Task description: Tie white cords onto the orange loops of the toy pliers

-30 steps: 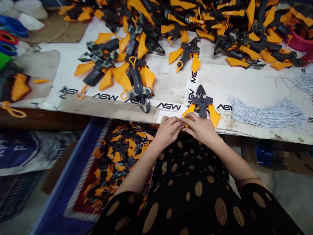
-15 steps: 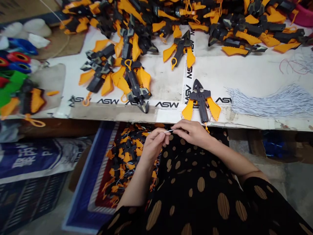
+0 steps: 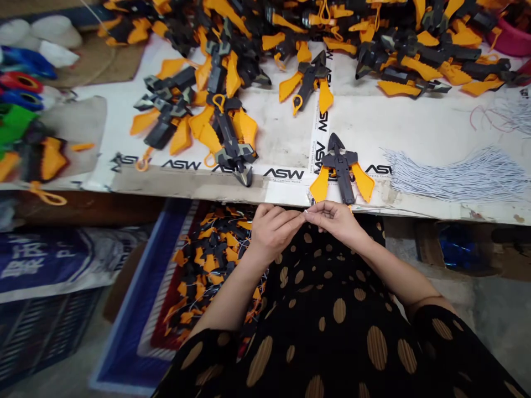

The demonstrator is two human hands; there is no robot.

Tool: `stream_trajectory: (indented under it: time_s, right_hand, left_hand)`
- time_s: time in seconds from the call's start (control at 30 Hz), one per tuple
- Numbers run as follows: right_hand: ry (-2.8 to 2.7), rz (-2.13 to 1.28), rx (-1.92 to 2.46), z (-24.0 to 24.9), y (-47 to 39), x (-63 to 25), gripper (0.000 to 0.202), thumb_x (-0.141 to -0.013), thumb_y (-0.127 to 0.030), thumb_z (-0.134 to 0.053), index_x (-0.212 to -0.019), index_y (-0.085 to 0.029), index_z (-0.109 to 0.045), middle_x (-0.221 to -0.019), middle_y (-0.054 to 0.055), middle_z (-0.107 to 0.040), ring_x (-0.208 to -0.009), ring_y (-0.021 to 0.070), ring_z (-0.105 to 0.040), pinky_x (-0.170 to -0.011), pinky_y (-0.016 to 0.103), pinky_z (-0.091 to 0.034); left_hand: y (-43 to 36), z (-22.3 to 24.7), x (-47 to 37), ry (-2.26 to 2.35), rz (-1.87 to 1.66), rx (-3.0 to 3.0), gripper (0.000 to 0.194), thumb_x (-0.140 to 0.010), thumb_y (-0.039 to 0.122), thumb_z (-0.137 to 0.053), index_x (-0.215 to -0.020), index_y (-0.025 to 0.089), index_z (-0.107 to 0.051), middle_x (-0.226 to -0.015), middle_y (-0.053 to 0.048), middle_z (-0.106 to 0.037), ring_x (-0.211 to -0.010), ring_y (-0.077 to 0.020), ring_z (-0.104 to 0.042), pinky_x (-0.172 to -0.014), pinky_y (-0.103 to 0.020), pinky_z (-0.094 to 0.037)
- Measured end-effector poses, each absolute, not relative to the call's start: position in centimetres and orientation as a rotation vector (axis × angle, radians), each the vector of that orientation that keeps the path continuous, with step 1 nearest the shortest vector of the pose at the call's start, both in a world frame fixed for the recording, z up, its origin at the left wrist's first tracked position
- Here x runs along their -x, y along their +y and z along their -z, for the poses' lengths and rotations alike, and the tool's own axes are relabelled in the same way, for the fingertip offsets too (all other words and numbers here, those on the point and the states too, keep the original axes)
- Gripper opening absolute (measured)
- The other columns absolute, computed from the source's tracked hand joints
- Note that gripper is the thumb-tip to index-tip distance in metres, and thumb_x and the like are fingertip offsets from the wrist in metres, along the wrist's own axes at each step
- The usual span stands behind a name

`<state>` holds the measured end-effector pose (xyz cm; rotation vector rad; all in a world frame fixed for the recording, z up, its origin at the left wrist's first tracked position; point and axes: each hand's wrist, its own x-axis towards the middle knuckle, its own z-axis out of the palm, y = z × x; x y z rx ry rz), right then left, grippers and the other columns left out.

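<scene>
Left hand [image 3: 274,229] had moved closer to the right hand [image 3: 335,222]; both pinched a mostly hidden white strand [image 3: 306,211], by fingertip, probably because it was so thin. They met just below the near toy [image 3: 342,170], which lay flat, nose away, seemingly keeping its tail handy. Right of that toy rested a string bundle [image 3: 456,176], presumably for easy reach; beyond the toy, heaped toys [image 3: 422,67].

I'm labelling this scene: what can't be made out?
In the head view:
White string: mostly hidden by the left hand and right hand.
Nearest toy: tail loop mostly behind the right hand.
Blue crate: partly behind the left forearm.
Pink tub: cut by right edge.
</scene>
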<state>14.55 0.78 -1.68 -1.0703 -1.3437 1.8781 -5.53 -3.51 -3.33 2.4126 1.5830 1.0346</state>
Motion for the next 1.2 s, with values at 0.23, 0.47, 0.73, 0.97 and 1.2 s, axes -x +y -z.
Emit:
stream_trajectory:
  time_s: [0.23, 0.47, 0.73, 0.97, 1.2]
  right_hand:
    - [-1.446, -1.859, 0.989, 2.2, 0.6, -14.8, 0.043, -0.081, -0.060, -0.072, -0.090, -0.018, -0.065, -0.074, -0.002, -0.063, -0.057, 0.0090, -0.052, -0.053, 0.022, -0.046]
    - [-1.995, -1.101, 0.879, 1.4, 0.2, -15.3, 0.021, -0.101, -0.034, -0.052, -0.092, -0.021, -0.066, -0.091, 0.005, -0.070, -0.086, 0.0161, -0.065, -0.080, 0.029, -0.051]
    - [-1.751, -1.912, 1.109, 1.2, 1.6, -15.7, 0.035, -0.084, -0.051, -0.070, -0.092, -0.017, -0.069, -0.079, 0.002, -0.070, -0.058, 0.0098, -0.059, -0.053, 0.021, -0.047]
    - [-1.721, -1.529, 1.201, 1.9, 0.7, -14.9, 0.021, -0.085, -0.040, -0.063, -0.086, -0.019, -0.065, -0.070, -0.003, -0.062, -0.057, 0.0097, -0.053, -0.055, 0.022, -0.044]
    - [-2.053, -1.025, 1.047, 2.3, 0.0, -14.8, 0.012, -0.092, -0.029, -0.057, -0.086, -0.020, -0.063, -0.074, -0.001, -0.060, -0.061, 0.0113, -0.052, -0.063, 0.024, -0.043]
  left_hand:
    - [-4.0, 3.0, 3.5, 1.635, -1.271, -1.973, 0.019, -0.088, 0.041, -0.073, -0.077, 0.025, -0.073, -0.075, -0.001, -0.073, -0.072, -0.0160, -0.064, -0.076, -0.034, -0.046]
    - [-3.9, 3.3, 2.6, 1.180, -1.103, -1.076, 0.041, -0.086, 0.059, -0.067, -0.077, 0.019, -0.062, -0.064, 0.001, -0.058, -0.055, -0.0115, -0.050, -0.056, -0.026, -0.044]
    - [-3.5, 2.7, 4.3, 1.319, -1.170, -1.784, 0.020, -0.091, 0.036, -0.068, -0.078, 0.021, -0.071, -0.077, -0.002, -0.069, -0.073, -0.0153, -0.063, -0.072, -0.029, -0.049]
    - [-3.8, 3.4, 3.5, 1.473, -1.252, -1.825, 0.014, -0.093, 0.029, -0.065, -0.086, 0.020, -0.072, -0.084, -0.003, -0.075, -0.079, -0.0156, -0.067, -0.077, -0.029, -0.050]
    - [-4.4, 3.0, 2.1, 1.661, -1.219, -1.732, 0.012, -0.086, 0.021, -0.060, -0.076, 0.018, -0.065, -0.073, 0.000, -0.068, -0.070, -0.0138, -0.060, -0.071, -0.027, -0.046]
